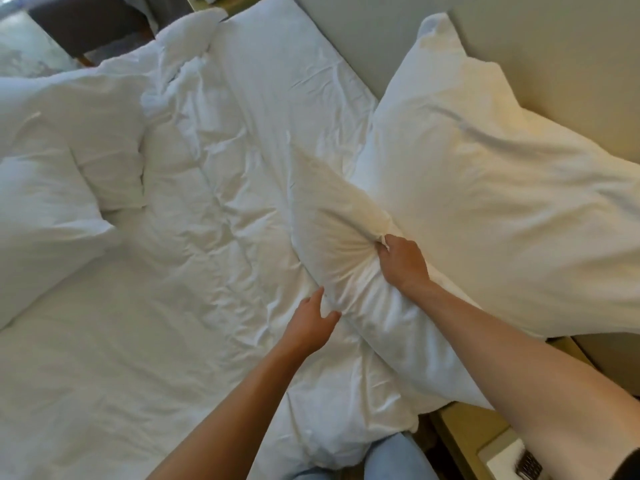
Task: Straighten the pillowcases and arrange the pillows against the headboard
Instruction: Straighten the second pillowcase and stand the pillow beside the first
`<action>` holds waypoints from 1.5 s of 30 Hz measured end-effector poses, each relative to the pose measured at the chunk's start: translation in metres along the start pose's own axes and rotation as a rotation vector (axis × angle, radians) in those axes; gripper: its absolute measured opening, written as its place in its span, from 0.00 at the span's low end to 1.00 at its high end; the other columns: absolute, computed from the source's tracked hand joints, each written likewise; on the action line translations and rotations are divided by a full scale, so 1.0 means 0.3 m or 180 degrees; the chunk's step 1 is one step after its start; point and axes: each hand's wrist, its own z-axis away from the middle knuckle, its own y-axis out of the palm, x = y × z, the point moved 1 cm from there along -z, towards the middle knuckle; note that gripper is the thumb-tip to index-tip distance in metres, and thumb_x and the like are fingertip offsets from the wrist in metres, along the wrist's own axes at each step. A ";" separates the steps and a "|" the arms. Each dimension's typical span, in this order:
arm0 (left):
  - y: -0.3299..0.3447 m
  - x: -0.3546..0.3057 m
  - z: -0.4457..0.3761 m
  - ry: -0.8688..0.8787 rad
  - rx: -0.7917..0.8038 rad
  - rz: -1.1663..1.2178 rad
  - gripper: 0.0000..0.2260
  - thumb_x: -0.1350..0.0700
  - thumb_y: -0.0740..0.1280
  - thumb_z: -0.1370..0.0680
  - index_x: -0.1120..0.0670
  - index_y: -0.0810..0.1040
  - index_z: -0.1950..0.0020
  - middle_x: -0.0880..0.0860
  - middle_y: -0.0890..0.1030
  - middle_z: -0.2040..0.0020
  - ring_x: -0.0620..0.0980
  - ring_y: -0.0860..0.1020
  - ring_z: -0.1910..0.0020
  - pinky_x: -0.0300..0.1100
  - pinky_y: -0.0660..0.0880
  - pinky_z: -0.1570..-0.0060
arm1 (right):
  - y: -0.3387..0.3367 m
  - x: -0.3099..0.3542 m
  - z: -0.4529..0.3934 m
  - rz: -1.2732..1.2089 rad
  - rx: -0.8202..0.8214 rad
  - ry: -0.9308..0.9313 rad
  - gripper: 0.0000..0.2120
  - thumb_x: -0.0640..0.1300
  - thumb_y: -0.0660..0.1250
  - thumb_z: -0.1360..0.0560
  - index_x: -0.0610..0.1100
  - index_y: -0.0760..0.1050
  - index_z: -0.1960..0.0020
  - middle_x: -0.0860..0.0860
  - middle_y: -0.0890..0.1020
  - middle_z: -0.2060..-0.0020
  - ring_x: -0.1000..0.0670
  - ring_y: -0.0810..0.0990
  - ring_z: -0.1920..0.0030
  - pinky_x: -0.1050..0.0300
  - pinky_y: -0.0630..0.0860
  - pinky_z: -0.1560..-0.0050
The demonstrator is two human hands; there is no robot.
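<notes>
A white pillow lies on the bed near its right edge, and my right hand grips a bunched fold of its pillowcase. My left hand hovers with fingers spread at the pillow's near lower edge, just touching or almost touching it. A larger white pillow leans against the grey padded headboard on the right. Two more white pillows are piled at the left side of the bed.
The crumpled white sheet and duvet cover the mattress. A beige bedside ledge with a small white device sits at the lower right. A dark chair stands beyond the bed at the top left. My jeans-clad knee presses against the bed edge.
</notes>
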 end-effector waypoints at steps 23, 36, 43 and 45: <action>0.179 -0.232 -0.077 -0.0017 0.0412 0.0403 0.39 0.41 0.69 0.22 0.47 0.54 0.16 0.55 0.65 0.20 0.56 0.67 0.23 0.47 0.66 0.27 | -0.094 -0.332 0.024 0.0338 -0.0384 0.0589 0.32 0.68 0.72 0.28 0.41 0.74 0.41 0.43 0.79 0.45 0.38 0.78 0.44 0.44 0.77 0.44; 0.221 -0.217 -0.072 -0.0125 0.0188 0.1100 0.56 0.39 0.79 0.32 0.41 0.43 0.16 0.48 0.61 0.18 0.55 0.69 0.24 0.56 0.72 0.29 | -0.088 -0.261 0.025 -0.0089 -0.0111 0.0062 0.28 0.63 0.51 0.15 0.42 0.80 0.46 0.42 0.85 0.54 0.37 0.83 0.53 0.44 0.80 0.51; 0.331 -0.371 -0.093 -0.0034 0.0242 0.1151 0.54 0.39 0.76 0.30 0.44 0.44 0.16 0.52 0.62 0.19 0.57 0.69 0.25 0.58 0.74 0.31 | -0.219 -0.350 0.069 -0.0566 -0.0555 -0.0105 0.24 0.61 0.55 0.14 0.44 0.76 0.56 0.47 0.81 0.67 0.43 0.80 0.64 0.47 0.77 0.61; 0.377 -0.416 -0.123 -0.0190 0.0111 0.1131 0.54 0.38 0.75 0.29 0.46 0.43 0.16 0.54 0.57 0.18 0.58 0.65 0.22 0.57 0.70 0.27 | -0.220 -0.396 0.042 -0.0502 -0.0366 0.0069 0.25 0.61 0.54 0.14 0.43 0.78 0.55 0.45 0.83 0.63 0.41 0.81 0.60 0.46 0.77 0.57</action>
